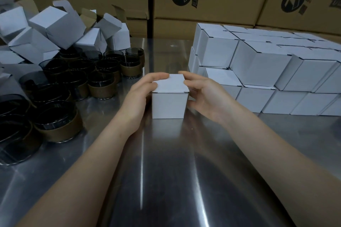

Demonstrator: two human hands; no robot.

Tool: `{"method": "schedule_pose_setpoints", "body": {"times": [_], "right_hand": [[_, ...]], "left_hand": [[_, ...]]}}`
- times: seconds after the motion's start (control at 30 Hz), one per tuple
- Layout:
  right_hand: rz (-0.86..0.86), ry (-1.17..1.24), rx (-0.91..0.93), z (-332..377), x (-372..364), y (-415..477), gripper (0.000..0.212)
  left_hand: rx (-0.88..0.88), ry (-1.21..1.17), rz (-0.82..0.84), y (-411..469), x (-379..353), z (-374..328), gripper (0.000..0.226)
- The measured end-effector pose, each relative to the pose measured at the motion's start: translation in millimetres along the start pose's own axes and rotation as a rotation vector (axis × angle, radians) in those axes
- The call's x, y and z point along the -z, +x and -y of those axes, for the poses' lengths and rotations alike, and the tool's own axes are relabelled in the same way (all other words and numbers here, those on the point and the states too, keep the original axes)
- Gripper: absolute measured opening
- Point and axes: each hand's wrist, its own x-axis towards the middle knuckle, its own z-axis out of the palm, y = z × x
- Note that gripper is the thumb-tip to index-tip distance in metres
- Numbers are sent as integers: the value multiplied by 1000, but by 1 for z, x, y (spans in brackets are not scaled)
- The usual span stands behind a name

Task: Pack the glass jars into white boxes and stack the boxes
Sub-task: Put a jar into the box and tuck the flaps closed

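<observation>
Both bare arms reach in from the near edge, converging toward the middle. Left forearm (88,155) angles far and right, wrist straight; left hand (141,96) lies against the left side of the white box (168,103), fingers curled over its far top edge, thumb on the top-left edge. Right forearm (273,145) angles far and left, wrist slightly bent; right hand (204,94) palm facing left, fingers bent onto the top-right edge, thumb low against the right side. Both hands grip the box between them
</observation>
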Motion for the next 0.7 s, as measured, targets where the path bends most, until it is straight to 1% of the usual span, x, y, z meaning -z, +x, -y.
{"method": "schedule_pose_setpoints", "body": {"times": [0.1, 0.17, 0.23, 0.3, 0.37, 0.43, 0.53, 0.7], "right_hand": [[-35, 1, 2, -1, 1, 1, 36], [-20, -19, 12, -3, 2, 0, 30], [26, -27, 16, -4, 5, 0, 26], [94, -36, 16, -3, 8, -2, 26], [174, -64, 16, -1, 10, -4, 29], [226, -86, 15, 1, 12, -5, 34], [199, -58, 4, 1, 13, -4, 40], [115, -33, -19, 6, 10, -3, 35]], "left_hand": [[2, -7, 10, 0, 0, 0, 38], [-4, -15, 17, 0, 0, 0, 37], [-5, -30, 28, 0, 1, 0, 36], [-3, -33, 47, 0, 2, 1, 34], [-2, -38, 72, 0, 4, 3, 27], [-5, -58, 107, 1, 6, 4, 35], [-3, -69, 137, 2, 8, 4, 42], [12, -33, 131, 2, 10, 3, 36]]}}
